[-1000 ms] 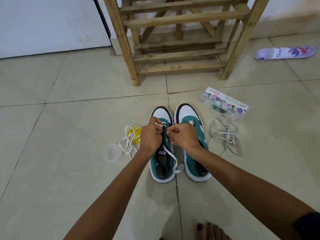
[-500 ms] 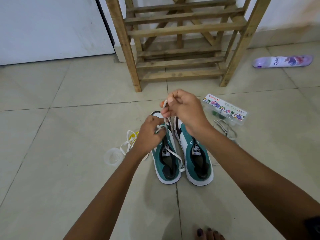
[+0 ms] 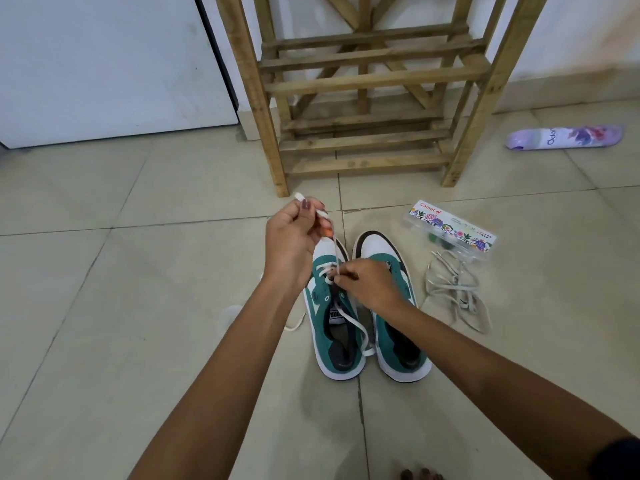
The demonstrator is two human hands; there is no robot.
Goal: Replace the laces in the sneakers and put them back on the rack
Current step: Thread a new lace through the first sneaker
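Two green-and-white sneakers stand side by side on the tiled floor, toes toward the rack. My left hand [image 3: 294, 233] is raised above the left sneaker [image 3: 329, 317], pinching the end of a white lace [image 3: 356, 329] and pulling it taut upward. My right hand [image 3: 369, 284] rests on the left sneaker's eyelets, pinching the same lace near the toe end. The lace's loose end trails across the shoe's opening. The right sneaker [image 3: 391, 258] has no lace and is partly hidden under my right wrist. The wooden rack [image 3: 367, 81] stands behind.
A pile of greyish laces [image 3: 457, 289] lies right of the sneakers, beside a clear plastic box [image 3: 453, 233] with a flowered label. A purple spray can [image 3: 564, 137] lies at far right. A round plastic lid [image 3: 230, 315] peeks out beside my left forearm. My toes [image 3: 420, 474] are at the bottom edge.
My right hand came down from its raised pull to the eyelets. My left hand rose from the shoe and now pulls the lace end upward. The view tilted toward the rack.
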